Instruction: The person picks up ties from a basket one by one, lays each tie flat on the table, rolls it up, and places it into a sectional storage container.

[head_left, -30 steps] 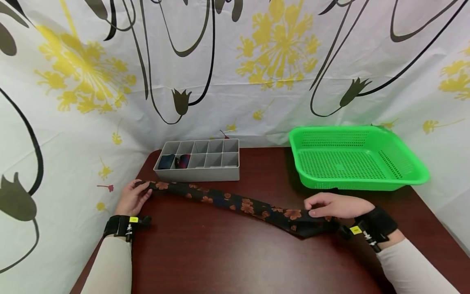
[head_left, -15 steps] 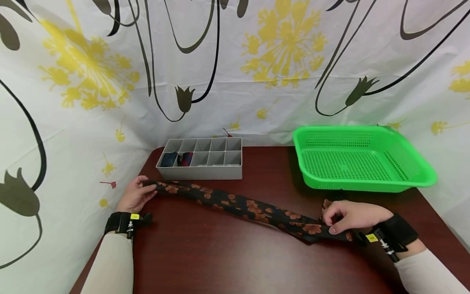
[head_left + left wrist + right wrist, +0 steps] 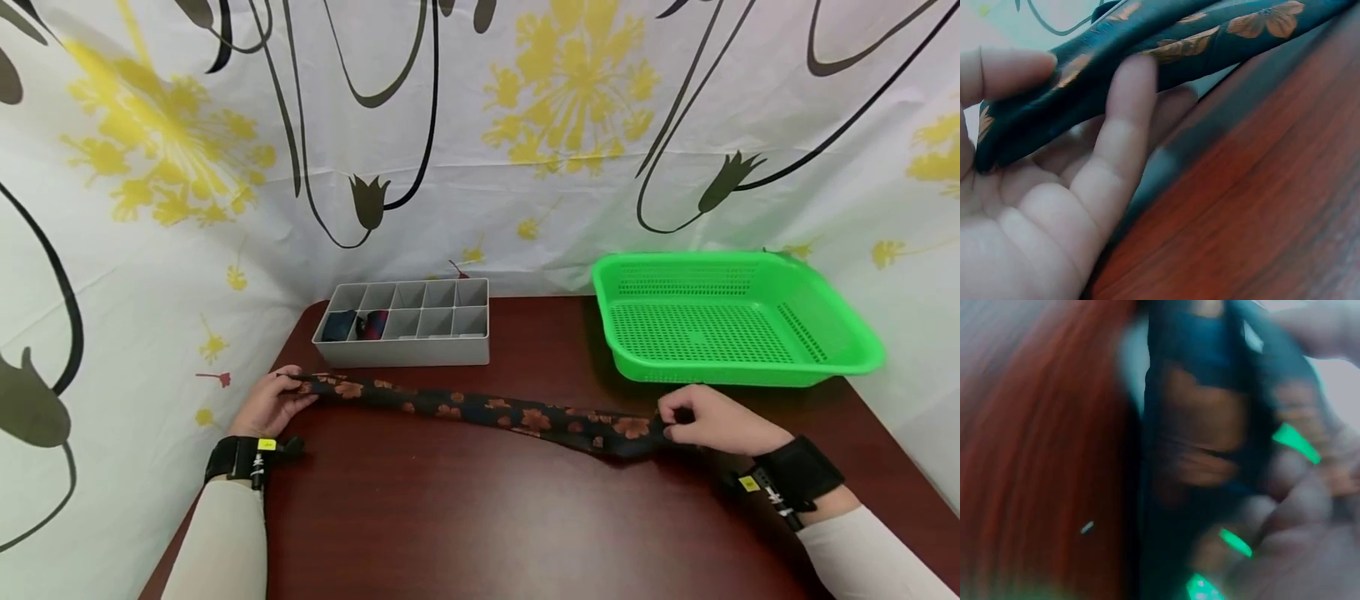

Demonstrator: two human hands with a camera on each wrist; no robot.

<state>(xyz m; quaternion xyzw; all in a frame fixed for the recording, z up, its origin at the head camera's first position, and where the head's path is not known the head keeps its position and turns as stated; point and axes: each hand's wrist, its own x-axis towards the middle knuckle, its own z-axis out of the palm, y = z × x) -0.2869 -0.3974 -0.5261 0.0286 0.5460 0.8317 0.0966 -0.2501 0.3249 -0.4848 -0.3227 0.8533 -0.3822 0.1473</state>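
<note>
A dark necktie (image 3: 495,411) with orange flowers stretches across the brown table (image 3: 480,517) between my two hands. My left hand (image 3: 273,402) pinches its narrow end at the table's left side; in the left wrist view the tie (image 3: 1147,56) lies between thumb and fingers (image 3: 1125,125). My right hand (image 3: 708,421) grips the wide end, just in front of the green basket (image 3: 731,321). The right wrist view is blurred and shows dark cloth (image 3: 1204,456) against the fingers.
A grey divided organiser (image 3: 405,325) stands at the back left, with two rolled dark items (image 3: 356,325) in its left compartments. The green basket has nothing in it. A flowered curtain (image 3: 480,142) closes in the back and sides.
My right hand has shifted right and back toward the basket, pulling the tie straighter and lifting its wide end. The left hand has kept its hold at the narrow end.
</note>
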